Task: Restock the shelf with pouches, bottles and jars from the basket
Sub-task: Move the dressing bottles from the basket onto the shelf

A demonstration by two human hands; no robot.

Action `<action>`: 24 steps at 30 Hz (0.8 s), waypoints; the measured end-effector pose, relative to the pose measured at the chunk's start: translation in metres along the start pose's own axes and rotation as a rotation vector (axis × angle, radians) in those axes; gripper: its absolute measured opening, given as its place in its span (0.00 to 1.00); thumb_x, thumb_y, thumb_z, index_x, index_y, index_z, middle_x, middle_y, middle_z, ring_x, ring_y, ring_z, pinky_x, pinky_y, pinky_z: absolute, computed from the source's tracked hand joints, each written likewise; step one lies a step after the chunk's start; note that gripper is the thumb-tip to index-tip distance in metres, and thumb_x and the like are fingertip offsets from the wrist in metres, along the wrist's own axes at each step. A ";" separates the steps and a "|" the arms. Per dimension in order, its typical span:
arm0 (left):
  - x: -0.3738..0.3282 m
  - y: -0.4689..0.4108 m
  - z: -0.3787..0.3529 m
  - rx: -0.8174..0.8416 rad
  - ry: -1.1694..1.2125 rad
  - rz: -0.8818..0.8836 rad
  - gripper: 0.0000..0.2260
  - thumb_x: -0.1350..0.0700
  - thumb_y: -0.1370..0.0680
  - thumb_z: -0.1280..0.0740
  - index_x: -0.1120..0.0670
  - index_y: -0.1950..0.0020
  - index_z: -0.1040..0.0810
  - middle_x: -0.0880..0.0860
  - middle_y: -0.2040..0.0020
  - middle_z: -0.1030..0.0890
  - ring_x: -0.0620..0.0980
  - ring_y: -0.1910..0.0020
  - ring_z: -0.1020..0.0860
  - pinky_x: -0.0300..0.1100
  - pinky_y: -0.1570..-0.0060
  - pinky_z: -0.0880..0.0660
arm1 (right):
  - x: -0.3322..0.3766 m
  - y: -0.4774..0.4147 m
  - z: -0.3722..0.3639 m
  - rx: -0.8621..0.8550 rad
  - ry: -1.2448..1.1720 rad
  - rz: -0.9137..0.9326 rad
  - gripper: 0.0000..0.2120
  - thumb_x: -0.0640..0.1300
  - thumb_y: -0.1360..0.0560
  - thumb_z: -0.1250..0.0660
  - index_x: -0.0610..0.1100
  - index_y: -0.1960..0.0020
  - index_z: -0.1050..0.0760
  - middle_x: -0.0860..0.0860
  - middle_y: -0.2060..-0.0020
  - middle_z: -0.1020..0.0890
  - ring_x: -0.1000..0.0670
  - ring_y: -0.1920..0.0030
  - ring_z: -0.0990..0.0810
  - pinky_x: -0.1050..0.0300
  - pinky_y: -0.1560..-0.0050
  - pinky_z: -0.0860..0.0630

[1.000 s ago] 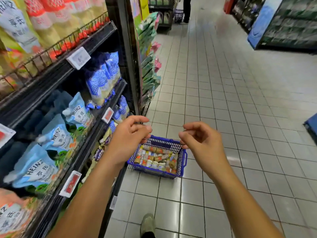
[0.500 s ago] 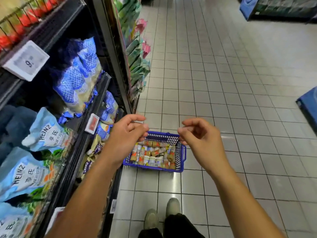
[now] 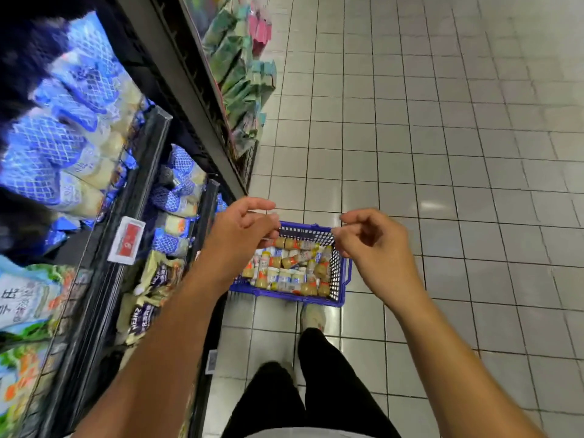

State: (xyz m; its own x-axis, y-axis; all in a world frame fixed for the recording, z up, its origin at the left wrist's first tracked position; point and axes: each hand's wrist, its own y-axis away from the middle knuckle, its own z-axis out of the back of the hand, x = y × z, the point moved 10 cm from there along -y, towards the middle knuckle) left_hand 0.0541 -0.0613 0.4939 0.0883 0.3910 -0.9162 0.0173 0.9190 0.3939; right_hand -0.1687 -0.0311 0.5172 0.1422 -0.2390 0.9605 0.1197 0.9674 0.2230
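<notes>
Fingers [image 3: 259,204] of left hand [image 3: 240,230], right hand [image 3: 377,251] loosely curled, empty, over basket [image 3: 340,275] of jars [image 3: 286,263]

Making out "HEINZ" in white capitals on a purple pouch [image 3: 142,320] lying on the low shelf [image 3: 205,210], the word running sideways along the pack. Catching large dark Chinese characters on a pale blue pouch [image 3: 22,303] at far left, cut off by the edge and only partly legible. Seeing white print on a red tag [image 3: 128,240] clipped to the upper rail, blurring past reading. Finding the labels on the jars [image 3: 284,263] too small to read.
</notes>
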 end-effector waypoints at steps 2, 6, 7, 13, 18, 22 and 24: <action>0.012 -0.020 -0.004 -0.008 -0.009 0.030 0.05 0.59 0.21 0.32 0.51 0.46 0.21 0.51 0.60 0.15 0.45 0.61 0.17 0.36 0.59 0.20 | -0.015 -0.016 0.000 0.020 -0.002 -0.033 0.09 0.37 0.23 0.29 0.50 0.53 0.23 0.45 0.65 0.19 0.54 0.60 0.17 0.62 0.59 0.19; 0.044 -0.053 -0.011 -0.029 0.016 0.120 0.06 0.57 0.24 0.31 0.51 0.47 0.21 0.49 0.62 0.15 0.43 0.63 0.18 0.37 0.60 0.20 | -0.052 -0.040 0.000 0.042 0.003 -0.110 0.07 0.37 0.24 0.29 0.49 0.53 0.24 0.45 0.64 0.17 0.56 0.60 0.17 0.63 0.61 0.20; 0.054 -0.060 -0.010 -0.038 0.025 0.148 0.07 0.56 0.25 0.31 0.50 0.47 0.21 0.49 0.62 0.15 0.44 0.62 0.18 0.37 0.60 0.20 | -0.065 -0.045 0.000 0.045 0.007 -0.137 0.07 0.39 0.24 0.28 0.49 0.53 0.24 0.43 0.63 0.17 0.54 0.59 0.16 0.60 0.60 0.19; 0.140 -0.106 0.013 -0.140 0.025 0.327 0.04 0.57 0.20 0.33 0.50 0.47 0.21 0.48 0.63 0.15 0.44 0.63 0.17 0.38 0.63 0.20 | -0.161 -0.074 -0.004 0.057 0.024 -0.303 0.07 0.37 0.23 0.29 0.48 0.53 0.24 0.57 0.62 0.18 0.59 0.58 0.16 0.67 0.65 0.22; 0.230 -0.137 0.026 -0.218 0.009 0.471 0.02 0.58 0.19 0.34 0.52 0.48 0.23 0.48 0.66 0.17 0.43 0.69 0.19 0.36 0.68 0.20 | -0.246 -0.100 -0.008 0.028 0.113 -0.416 0.06 0.39 0.24 0.29 0.48 0.53 0.24 0.51 0.54 0.16 0.53 0.54 0.16 0.59 0.60 0.19; 0.307 -0.161 0.033 -0.205 -0.088 0.572 0.02 0.58 0.19 0.34 0.52 0.51 0.22 0.53 0.61 0.19 0.47 0.65 0.21 0.36 0.68 0.21 | -0.313 -0.120 -0.019 0.033 0.164 -0.503 0.05 0.39 0.24 0.29 0.46 0.54 0.25 0.47 0.55 0.16 0.47 0.56 0.16 0.47 0.54 0.17; 0.347 -0.176 0.034 -0.184 -0.139 0.614 0.05 0.58 0.20 0.34 0.51 0.54 0.22 0.52 0.62 0.19 0.48 0.64 0.21 0.37 0.67 0.21 | -0.349 -0.130 -0.026 0.038 0.189 -0.538 0.08 0.38 0.25 0.29 0.48 0.56 0.26 0.46 0.58 0.17 0.47 0.60 0.18 0.47 0.55 0.18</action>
State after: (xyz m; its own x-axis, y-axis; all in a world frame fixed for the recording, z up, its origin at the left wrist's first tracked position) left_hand 0.1157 -0.0891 0.1091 0.1563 0.8482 -0.5061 -0.2464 0.5297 0.8116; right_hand -0.2078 -0.0757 0.1487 0.2449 -0.7059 0.6646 0.1885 0.7071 0.6815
